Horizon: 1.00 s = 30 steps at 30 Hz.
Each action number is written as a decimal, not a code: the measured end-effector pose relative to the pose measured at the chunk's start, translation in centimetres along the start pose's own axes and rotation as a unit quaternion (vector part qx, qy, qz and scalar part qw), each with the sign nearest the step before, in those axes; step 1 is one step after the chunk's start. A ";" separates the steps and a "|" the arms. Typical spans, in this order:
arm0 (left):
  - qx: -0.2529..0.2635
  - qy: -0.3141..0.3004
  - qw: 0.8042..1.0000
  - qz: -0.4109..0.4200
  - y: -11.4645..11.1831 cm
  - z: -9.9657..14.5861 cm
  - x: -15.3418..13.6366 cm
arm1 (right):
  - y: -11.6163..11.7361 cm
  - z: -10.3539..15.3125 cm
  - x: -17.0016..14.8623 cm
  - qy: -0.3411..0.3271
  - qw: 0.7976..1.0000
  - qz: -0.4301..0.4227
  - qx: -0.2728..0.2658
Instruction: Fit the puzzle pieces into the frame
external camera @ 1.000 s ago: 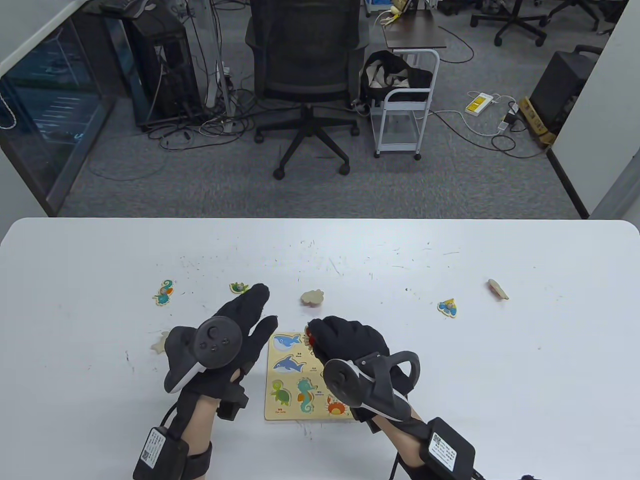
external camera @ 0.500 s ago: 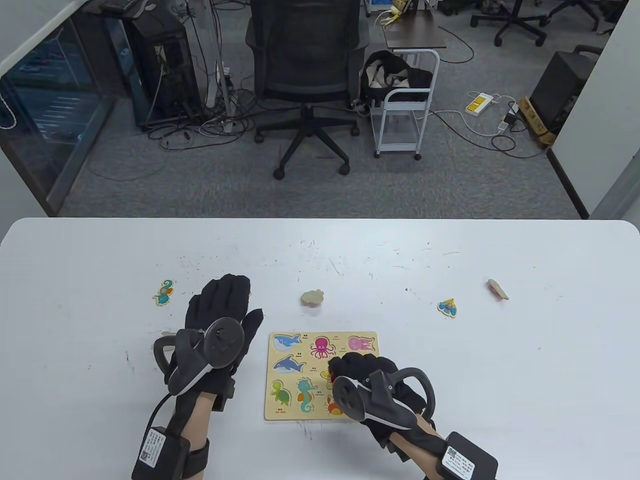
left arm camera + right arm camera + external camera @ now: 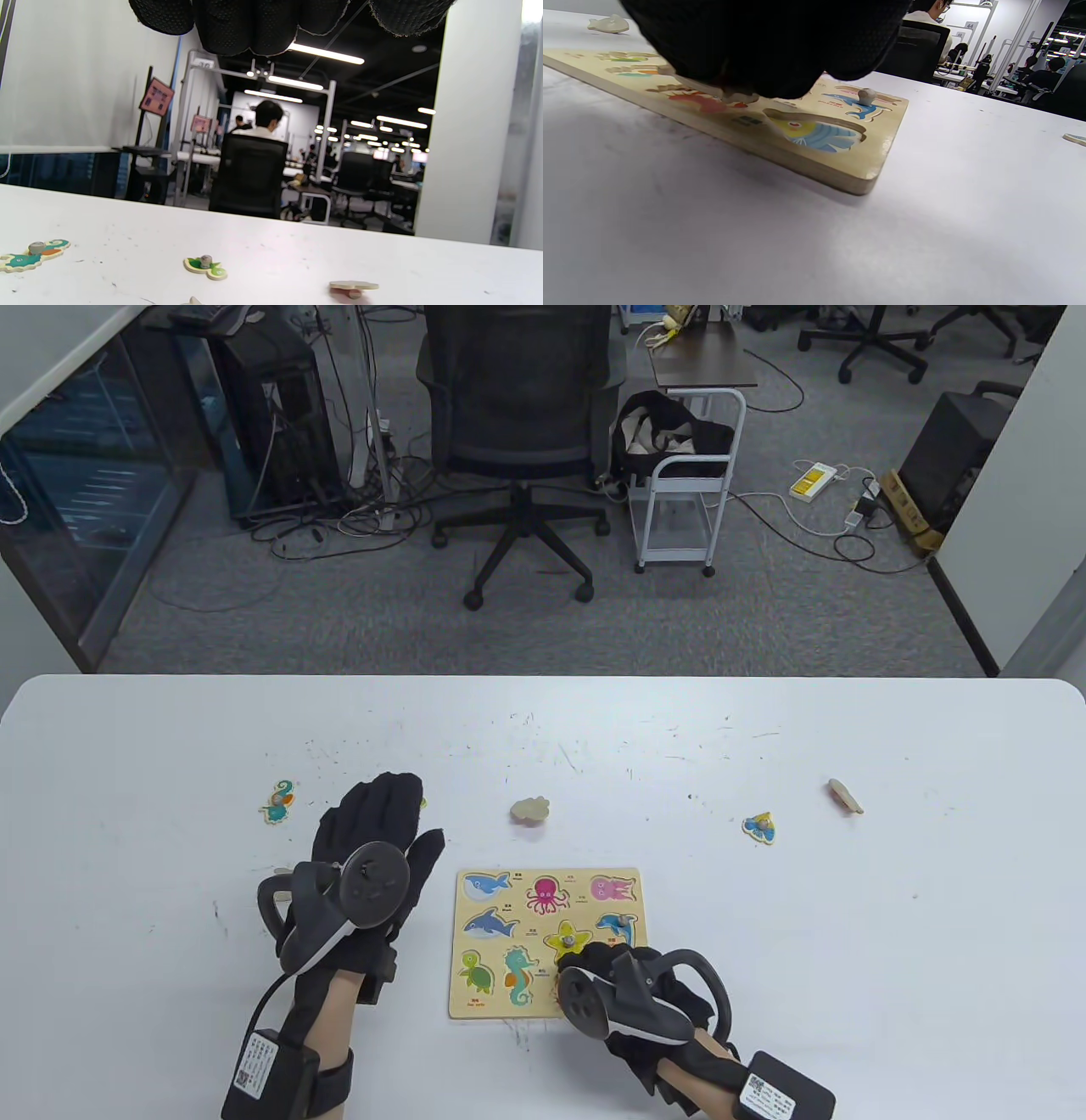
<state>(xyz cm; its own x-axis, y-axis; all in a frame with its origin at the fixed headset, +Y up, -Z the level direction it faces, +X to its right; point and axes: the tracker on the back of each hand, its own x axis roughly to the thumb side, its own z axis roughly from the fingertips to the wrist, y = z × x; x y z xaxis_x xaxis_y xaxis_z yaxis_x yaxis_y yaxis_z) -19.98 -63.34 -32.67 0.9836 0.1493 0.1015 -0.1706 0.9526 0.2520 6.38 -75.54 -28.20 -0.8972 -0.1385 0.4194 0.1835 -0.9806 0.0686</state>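
Observation:
The wooden puzzle frame [image 3: 475, 1010] [image 3: 874, 169] lies flat near the table's front edge. A yellow starfish piece [image 3: 567, 937] and a blue dolphin piece [image 3: 617, 926] [image 3: 865, 99] sit in their recesses. My right hand [image 3: 585, 963] [image 3: 746, 80] is over the frame's lower right part, fingers curled round a red crab piece [image 3: 704, 90] at the crab recess. The fish recess [image 3: 814, 133] beside it is bare. My left hand [image 3: 382, 814] hovers flat left of the frame, fingers [image 3: 254, 25] straight, above a green turtle piece [image 3: 205, 267].
Loose pieces lie on the white table: a seahorse piece [image 3: 277, 802] [image 3: 32, 254] far left, a face-down piece [image 3: 530, 810] [image 3: 353, 286] behind the frame, a fish piece [image 3: 760, 826] and another face-down piece [image 3: 845, 796] to the right.
My right hand has come down from the frame's top row to its lower right corner with the crab piece. My left hand has moved slightly left and flattened over the turtle piece.

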 end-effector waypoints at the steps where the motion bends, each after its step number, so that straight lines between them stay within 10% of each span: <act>1: -0.002 0.000 1.000 0.000 0.0 0.0 0.0 | 0.1 0.0 0.1 -0.001 1.000 0.003 0.001; 30: -0.020 -0.007 1.000 -0.002 -0.2 -0.1 0.3 | 0.2 -0.2 1.5 -0.009 0.999 0.043 0.022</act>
<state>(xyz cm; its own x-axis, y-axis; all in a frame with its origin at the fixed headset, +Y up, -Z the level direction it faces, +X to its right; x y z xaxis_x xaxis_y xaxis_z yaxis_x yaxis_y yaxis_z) -19.63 -63.43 -32.83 0.9832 0.1422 0.1140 -0.1640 0.9632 0.2129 5.00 -75.92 -27.77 -0.8702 -0.2197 0.4411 0.2778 -0.9580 0.0708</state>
